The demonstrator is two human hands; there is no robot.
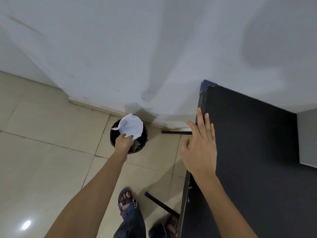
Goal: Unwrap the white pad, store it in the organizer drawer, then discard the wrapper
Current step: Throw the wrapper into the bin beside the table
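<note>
Over bin, left grip pinching wrapper

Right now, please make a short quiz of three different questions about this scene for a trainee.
1. True or false: the left hand holds the white wrapper over the black bin.
2. Where is the right hand? A) inside the bin B) open, at the edge of the black table C) on the floor
3. Fill in: the bin stands on the floor beside the ____.

Key: 1 true; 2 B; 3 wall.
</note>
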